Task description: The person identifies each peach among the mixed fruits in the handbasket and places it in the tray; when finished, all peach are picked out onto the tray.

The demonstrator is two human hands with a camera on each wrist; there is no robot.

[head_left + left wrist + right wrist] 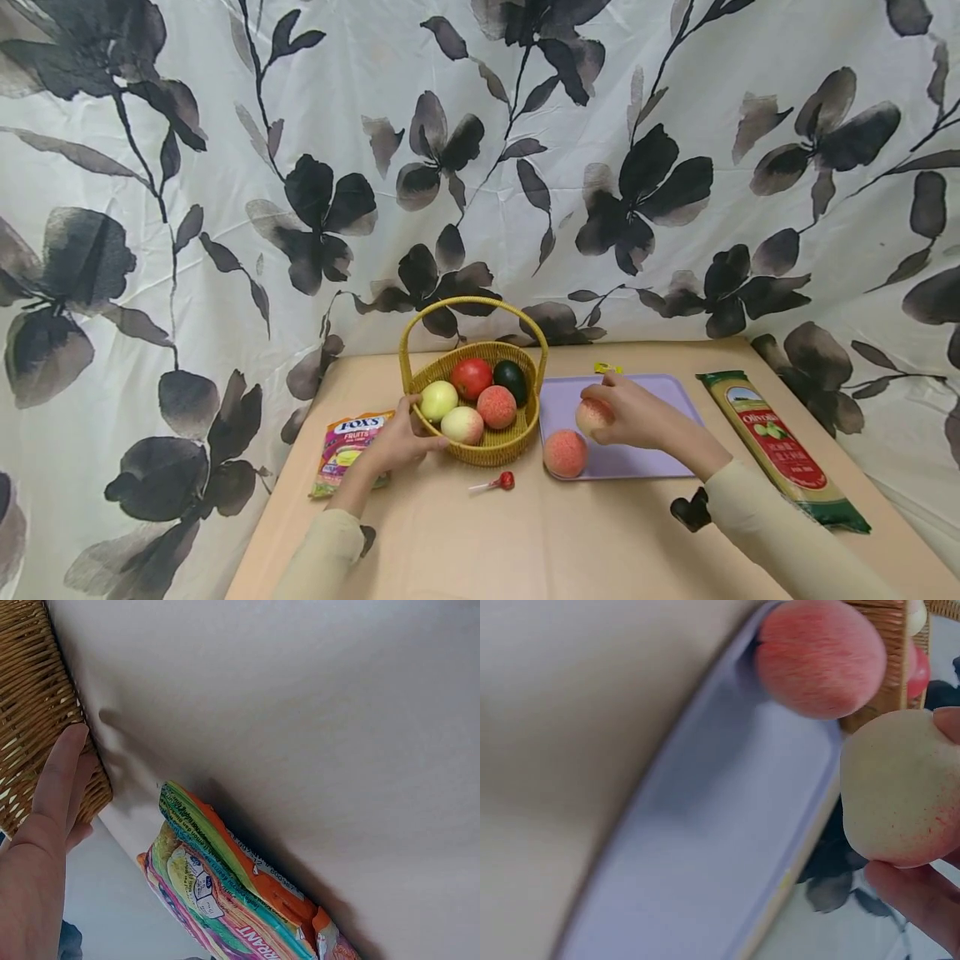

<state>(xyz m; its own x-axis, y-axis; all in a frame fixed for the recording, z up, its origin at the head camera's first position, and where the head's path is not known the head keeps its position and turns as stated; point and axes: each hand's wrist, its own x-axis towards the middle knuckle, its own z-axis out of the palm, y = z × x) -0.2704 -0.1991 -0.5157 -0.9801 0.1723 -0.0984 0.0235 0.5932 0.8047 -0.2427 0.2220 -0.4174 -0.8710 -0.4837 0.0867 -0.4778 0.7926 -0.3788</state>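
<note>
My right hand (630, 410) grips a pale peach (595, 415) above the lilac tray (645, 462); the right wrist view shows this peach (900, 789) between thumb and fingers (919, 900). A redder peach (566, 454) rests at the tray's front left corner. The wicker basket (491, 456) holds several fruits, among them a red one (472, 378), a dark green one (510, 382) and a pinkish peach (497, 407). Against the basket's left side lies my left hand (401, 437); in the left wrist view its fingers (58, 776) are fairly straight and touch the woven wall (34, 682).
A Fox's candy bag (348, 450) lies left of the basket, beside my left forearm. In front of the basket is a red lollipop (506, 480). A small yellow item (606, 367) sits behind the tray, and a long green-and-red packet (783, 446) lies at the right.
</note>
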